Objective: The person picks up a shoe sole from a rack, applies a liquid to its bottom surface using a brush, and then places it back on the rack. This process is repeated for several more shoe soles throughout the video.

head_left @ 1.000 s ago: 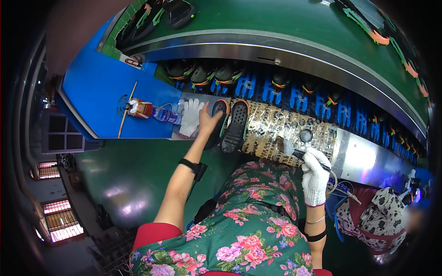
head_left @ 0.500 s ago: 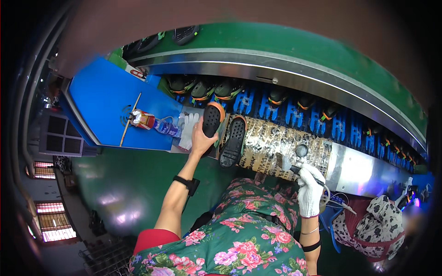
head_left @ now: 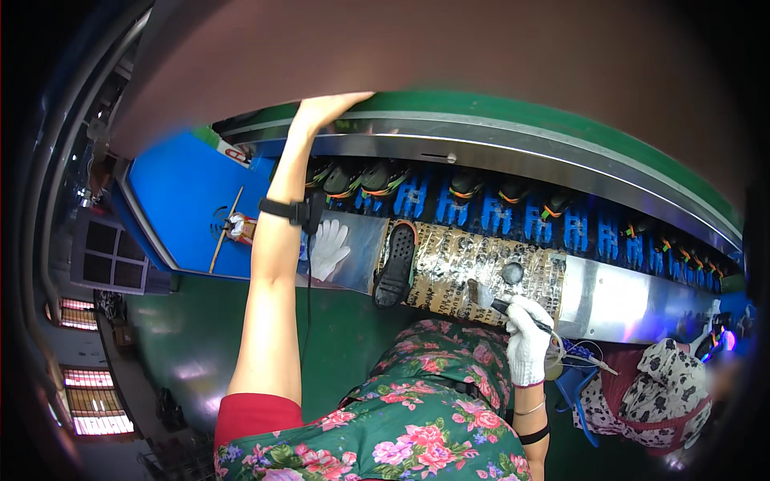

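- Head view: left hand [head_left: 327,107] stretched far up to the green upper belt [head_left: 513,108]; fingers partly cut off by a blurred brown mass across the top, so cannot tell if they grip anything.
- Black wrist strap [head_left: 289,211] on the left forearm, thin cable hanging from it.
- Right hand [head_left: 525,337] in a white glove, fingers closed around a small brush tool [head_left: 491,298], its tip on the patterned paper sheet [head_left: 473,268].
- 1 black shoe [head_left: 396,266] lies sole-up at the sheet's left edge, well apart from both hands.
- Spare white glove [head_left: 329,247] lies flat just left of the shoe.
- Row of shoes on blue holders [head_left: 449,208] behind; details too dark to make out.
- Right rim blurred.
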Demonstrator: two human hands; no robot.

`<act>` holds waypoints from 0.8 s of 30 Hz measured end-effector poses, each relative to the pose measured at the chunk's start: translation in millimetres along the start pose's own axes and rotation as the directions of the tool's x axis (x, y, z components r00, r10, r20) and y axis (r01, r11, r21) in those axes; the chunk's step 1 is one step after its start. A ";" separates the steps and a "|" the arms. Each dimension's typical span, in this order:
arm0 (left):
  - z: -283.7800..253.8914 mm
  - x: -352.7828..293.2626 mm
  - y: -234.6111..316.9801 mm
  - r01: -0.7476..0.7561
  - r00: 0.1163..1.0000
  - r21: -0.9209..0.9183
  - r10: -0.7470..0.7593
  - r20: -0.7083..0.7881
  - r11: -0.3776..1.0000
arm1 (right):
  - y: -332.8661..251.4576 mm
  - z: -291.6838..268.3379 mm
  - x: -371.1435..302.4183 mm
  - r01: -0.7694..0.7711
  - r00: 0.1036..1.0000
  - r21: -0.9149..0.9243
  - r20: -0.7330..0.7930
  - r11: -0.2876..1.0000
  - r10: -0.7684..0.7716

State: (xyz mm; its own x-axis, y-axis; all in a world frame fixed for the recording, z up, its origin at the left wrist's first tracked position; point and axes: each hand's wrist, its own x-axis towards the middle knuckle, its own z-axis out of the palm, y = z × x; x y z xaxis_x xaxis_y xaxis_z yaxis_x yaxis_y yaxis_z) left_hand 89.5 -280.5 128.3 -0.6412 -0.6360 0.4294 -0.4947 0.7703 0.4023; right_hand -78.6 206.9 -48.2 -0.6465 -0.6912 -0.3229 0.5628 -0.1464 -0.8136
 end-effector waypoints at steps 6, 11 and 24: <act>44.6 -5.2 -14.7 0.182 0.982 0.270 -0.158 -0.106 0.946 | -2.1 -12.0 -0.7 0.016 1.000 0.011 -0.025 1.000 -0.015; 54.7 5.8 -27.7 0.216 0.959 -0.141 -0.237 -0.155 0.966 | -2.2 -13.4 -1.8 -0.012 0.998 -0.011 -0.058 1.000 0.011; -1.5 -11.2 -183.5 0.379 0.873 0.063 -0.334 -0.356 0.923 | 0.2 -6.7 -1.7 -0.045 0.997 0.048 -0.068 0.998 0.048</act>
State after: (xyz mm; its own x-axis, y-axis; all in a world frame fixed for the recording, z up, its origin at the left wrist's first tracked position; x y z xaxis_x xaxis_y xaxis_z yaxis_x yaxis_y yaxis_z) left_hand 188.3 -414.8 50.9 -0.1857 -0.8285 0.5283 -0.7368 0.4731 0.4829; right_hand -80.8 212.9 -51.0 -0.6520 -0.6480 -0.3937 0.6154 -0.1489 -0.7740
